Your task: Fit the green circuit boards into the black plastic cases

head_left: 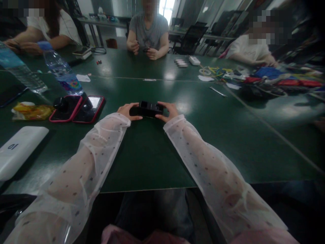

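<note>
Out over the green table (144,152) I have a small black box-shaped device (150,109) between both hands. Its exact kind is not clear; a square recess shows on its upper left part. My left hand (126,111) grips the left end, thumb in front and fingers behind. On the other end my right hand (170,112) pinches it the same way. Sheer white dotted sleeves cover both forearms. Whether the device rests on the tabletop or hangs just above it, I cannot tell.
At left are two phones in pink-red cases (87,109), plastic bottles (66,76), a yellow packet (31,111) and a white power bank (21,149). A wrench (217,92) and piled cables (215,72) lie right. Several people sit around the table.
</note>
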Motion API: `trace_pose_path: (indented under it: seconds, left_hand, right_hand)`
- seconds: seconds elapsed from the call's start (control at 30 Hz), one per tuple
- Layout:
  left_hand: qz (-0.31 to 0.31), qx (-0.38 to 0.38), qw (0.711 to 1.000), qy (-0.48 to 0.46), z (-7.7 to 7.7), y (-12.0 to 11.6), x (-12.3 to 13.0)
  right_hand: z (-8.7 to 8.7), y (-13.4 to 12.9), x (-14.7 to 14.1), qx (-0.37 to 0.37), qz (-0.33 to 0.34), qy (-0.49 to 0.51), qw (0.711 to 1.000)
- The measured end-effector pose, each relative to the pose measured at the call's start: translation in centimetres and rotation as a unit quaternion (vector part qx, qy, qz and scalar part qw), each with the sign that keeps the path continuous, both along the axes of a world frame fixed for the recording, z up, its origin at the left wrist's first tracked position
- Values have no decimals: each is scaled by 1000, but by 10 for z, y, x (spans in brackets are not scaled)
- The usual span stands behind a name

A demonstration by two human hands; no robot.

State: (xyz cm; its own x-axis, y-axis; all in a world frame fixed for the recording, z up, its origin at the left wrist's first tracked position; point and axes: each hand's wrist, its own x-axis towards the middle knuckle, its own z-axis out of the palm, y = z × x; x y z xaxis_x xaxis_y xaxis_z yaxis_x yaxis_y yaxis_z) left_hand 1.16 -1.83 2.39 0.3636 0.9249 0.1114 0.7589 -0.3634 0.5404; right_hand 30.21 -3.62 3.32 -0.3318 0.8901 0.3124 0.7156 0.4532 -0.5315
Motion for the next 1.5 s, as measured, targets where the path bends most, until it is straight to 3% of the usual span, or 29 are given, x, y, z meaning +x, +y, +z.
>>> trace_pose_path:
  seconds: [0.13,0.37,0.57,0.73,0.93,1.27,1.5]
  left_hand:
    - [23,-4,1000,-17,5,-8,4]
    - [13,-33,993,-115,5,-8,3]
    - [4,-45,988,-144,8,-10,3]
    - [-13,-76,985,-157,13,-13,3]
    - [-15,-97,981,-169,14,-14,2]
    - [-52,-110,975,-186,10,-9,-1]
    - [-32,-140,964,-223,11,-12,0]
  right_hand:
    - [-11,2,-2,1,-1,-18,1000]
    - [-24,4,-5,-51,-94,101,989]
    - [-22,9,1,-108,1,141,984]
    - [-14,4,-3,-153,83,208,963]
    - [-13,7,-2,-230,109,274,927]
    - [-8,0,-10,-226,97,284,927]
    - [-4,-1,-12,-213,86,274,934]
